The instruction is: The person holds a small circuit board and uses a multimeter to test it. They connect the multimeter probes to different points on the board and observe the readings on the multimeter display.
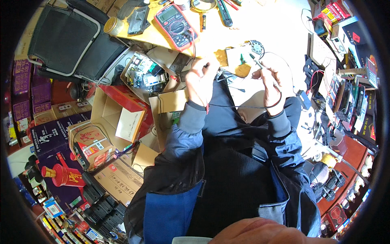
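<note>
On the desk [276, 28] lies one red multimeter [176, 25], one small round fan [256, 45] and one brown circuit board [237, 61]. Two hands are raised, the left hand [200, 79] and the right hand [273, 81], which holds one black probe [260, 63]. Beside the desk stands one black folding chair [69, 40] and perhaps five open cardboard boxes [118, 114], though clutter blurs the count.

A red multimeter [176, 25] lies on the yellow bench [150, 34]. Left, open cardboard boxes [118, 114], a black folding chair [69, 40] and a red bottle [61, 175].
</note>
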{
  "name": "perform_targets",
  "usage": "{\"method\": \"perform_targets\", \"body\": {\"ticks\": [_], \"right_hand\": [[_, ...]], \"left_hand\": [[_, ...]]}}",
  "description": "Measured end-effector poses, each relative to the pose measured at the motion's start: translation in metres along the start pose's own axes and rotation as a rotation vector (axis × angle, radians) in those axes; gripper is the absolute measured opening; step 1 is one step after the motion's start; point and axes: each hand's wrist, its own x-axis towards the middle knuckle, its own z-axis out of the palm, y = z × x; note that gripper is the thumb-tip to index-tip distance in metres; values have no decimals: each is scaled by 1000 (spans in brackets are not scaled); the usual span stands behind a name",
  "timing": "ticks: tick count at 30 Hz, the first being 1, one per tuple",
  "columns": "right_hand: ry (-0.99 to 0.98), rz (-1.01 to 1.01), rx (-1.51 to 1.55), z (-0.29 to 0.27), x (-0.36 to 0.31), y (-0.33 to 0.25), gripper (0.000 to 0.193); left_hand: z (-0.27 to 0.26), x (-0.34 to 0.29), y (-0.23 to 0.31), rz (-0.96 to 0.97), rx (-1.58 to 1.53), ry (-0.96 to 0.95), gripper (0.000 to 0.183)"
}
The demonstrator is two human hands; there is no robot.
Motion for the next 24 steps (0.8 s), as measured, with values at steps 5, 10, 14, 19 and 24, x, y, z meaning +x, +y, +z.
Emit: {"method": "perform_targets", "body": {"ticks": [5, 10, 14, 19, 24], "right_hand": [[49, 91, 203, 4, -9, -4, 32], [33, 120, 201, 7, -8, -4, 30], [34, 105, 198, 10, -10, 1, 30], [50, 101, 255, 12, -11, 6, 32], [57, 44, 261, 17, -12, 7, 29]], "left_hand": [[-21, 6, 18, 37, -359, 25, 55], [-16, 16, 24, 38, -255, -68, 57], [-5, 17, 22, -46, -311, -93, 24], [5, 15, 19, 13, -210, -159, 20], [8, 9, 19, 18, -90, -154, 19]]}}
